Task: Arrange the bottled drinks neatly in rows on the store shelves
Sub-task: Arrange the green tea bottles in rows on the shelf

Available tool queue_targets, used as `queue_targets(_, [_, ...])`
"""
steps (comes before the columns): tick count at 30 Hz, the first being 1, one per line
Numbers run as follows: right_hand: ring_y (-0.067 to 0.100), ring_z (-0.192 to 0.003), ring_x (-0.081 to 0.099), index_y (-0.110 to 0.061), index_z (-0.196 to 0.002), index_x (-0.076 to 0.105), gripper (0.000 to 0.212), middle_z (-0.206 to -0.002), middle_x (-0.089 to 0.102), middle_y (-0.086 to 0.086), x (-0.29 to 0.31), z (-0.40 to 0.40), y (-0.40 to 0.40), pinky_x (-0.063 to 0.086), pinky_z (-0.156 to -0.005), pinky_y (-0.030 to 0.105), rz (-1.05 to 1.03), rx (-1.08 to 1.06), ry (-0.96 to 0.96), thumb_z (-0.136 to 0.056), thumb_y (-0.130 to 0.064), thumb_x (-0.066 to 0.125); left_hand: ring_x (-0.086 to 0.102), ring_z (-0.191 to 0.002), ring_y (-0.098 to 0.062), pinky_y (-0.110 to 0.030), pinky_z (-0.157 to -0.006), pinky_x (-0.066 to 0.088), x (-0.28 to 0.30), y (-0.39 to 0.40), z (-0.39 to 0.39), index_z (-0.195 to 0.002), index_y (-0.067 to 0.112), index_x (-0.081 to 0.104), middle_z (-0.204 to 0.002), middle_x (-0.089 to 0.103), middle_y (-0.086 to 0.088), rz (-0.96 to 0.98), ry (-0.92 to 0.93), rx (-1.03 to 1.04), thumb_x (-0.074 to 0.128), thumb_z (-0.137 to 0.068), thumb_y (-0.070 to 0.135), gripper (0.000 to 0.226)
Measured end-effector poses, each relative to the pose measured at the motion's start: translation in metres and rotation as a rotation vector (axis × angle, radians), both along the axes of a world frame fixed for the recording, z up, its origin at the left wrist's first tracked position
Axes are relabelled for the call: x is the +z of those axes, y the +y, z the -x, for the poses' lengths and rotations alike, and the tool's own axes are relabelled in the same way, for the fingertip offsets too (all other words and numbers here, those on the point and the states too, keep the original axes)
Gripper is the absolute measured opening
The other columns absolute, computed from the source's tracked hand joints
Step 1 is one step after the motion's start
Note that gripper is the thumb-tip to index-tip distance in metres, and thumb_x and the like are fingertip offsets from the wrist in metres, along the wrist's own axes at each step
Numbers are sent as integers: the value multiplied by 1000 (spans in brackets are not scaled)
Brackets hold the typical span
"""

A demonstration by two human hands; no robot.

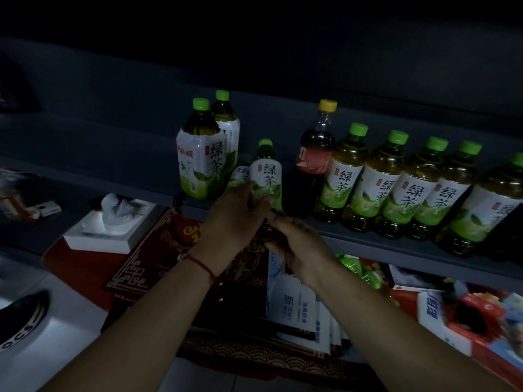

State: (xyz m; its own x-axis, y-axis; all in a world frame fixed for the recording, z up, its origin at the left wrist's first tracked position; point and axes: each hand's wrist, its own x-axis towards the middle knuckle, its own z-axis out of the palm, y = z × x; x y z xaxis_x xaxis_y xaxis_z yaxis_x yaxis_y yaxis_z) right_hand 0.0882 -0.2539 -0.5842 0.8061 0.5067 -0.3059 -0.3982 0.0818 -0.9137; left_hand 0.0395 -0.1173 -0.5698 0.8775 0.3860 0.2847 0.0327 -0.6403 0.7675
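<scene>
Down at the near left corner, dark round object with white lettering (24, 318), blurred. Further in, white cardboard tissue box (109, 224) on a red patterned mat (147, 267). Up on the grey metal shelf (396, 244), two large green-capped green tea bottles (201, 154), one behind the other. Just right of them, small green tea bottle lying half hidden (240, 175) behind the fingers. Centre now: left hand (235, 219), red string at the wrist, fingers curled round the left side of a small green-capped green tea bottle with a white label (266, 176). Cap and label standing clear above the grip, base hidden between both hands. Right hand (297, 241) clasping the bottle's lower part from the right, at the shelf's front edge. Next along, tall dark drink bottle with yellow cap and red label (314, 162). Beyond it, row of green-capped green tea bottles (407, 188), side by side, leaning right. Below the shelf, blurred coloured packages (464, 318).
</scene>
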Motion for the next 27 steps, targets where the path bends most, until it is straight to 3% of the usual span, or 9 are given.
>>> queue_targets(3, [18, -102, 69, -8, -112, 67, 23, -109, 74, 7, 1, -5, -2, 56, -87, 28, -17, 18, -172, -92, -19, 67, 61, -99, -1, -8, -79, 46, 15, -1, -7, -125, 21, 58, -112, 67, 10, 82, -118, -28, 67, -91, 28, 36])
queue_targets(6, [16, -108, 67, -15, -122, 63, 33, -114, 72, 3, 1, -15, -3, 53, -96, 36, 1, -3, -383, -90, -19, 70, 61, -87, 10, -2, -68, 42, 21, -1, -14, -122, 23, 59, -101, 67, 14, 140, -211, -54, 73, -85, 21, 40])
queue_targets(9, [11, -108, 64, -24, -119, 66, 30, -110, 69, -1, -4, -26, 3, 53, -93, 32, 230, -90, -750, -89, -28, 71, 61, -88, 14, -3, -70, 45, 19, -3, -21, -124, 26, 57, -99, 66, 18, 168, -276, -50, 75, -83, 16, 46])
queue_targets(11, [21, -109, 58, -22, -119, 66, 35, -110, 64, 8, -16, -35, 13, 52, -91, 37, 429, -187, -933, -86, -31, 69, 62, -94, 9, -8, -76, 50, 11, -6, -29, -126, 28, 54, -105, 65, 16, 175, -290, -47, 77, -81, 16, 51])
queue_targets(14, [26, -110, 58, -22, -128, 58, 42, -116, 61, 10, -31, -38, 24, 52, -96, 41, 454, -232, -874, -87, -13, 61, 58, -100, 7, -10, -84, 50, -4, -12, -43, -128, 25, 51, -107, 60, 18, 132, -261, -11, 77, -81, 13, 56])
queue_targets(17, [12, -110, 59, -24, -130, 52, 40, -120, 60, 2, -30, -28, 28, 50, -96, 25, 337, -160, -802, -92, -17, 60, 59, -112, -7, -32, -97, 52, -12, -14, -58, -133, 25, 49, -121, 62, 5, 92, -275, 27, 74, -80, 12, 60])
queue_targets(20, [14, -111, 59, -28, -129, 51, 49, -121, 60, 3, -30, -31, 28, 52, -99, 40, 345, -141, -827, -84, -18, 66, 58, -115, -10, -31, -99, 50, -14, -16, -65, -136, 24, 45, -125, 61, 1, 72, -269, 81, 71, -83, 10, 61])
queue_targets(24, [6, -124, 53, -29, -146, 39, 69, -135, 58, -6, -27, -38, 17, 44, -107, 27, 362, -45, -840, -87, -5, 65, 57, -118, -14, -27, -98, 46, -20, -19, -75, -143, 22, 39, -130, 59, -4, 8, -275, 124, 68, -86, 13, 64])
queue_targets(27, [4, -122, 53, -30, -146, 38, 69, -135, 57, -8, -21, -41, 11, 43, -103, 21, 390, 40, -824, -87, -6, 65, 57, -118, -15, -26, -98, 46, -22, -16, -81, -142, 23, 40, -130, 59, -4, 22, -273, 120, 67, -85, 12, 64])
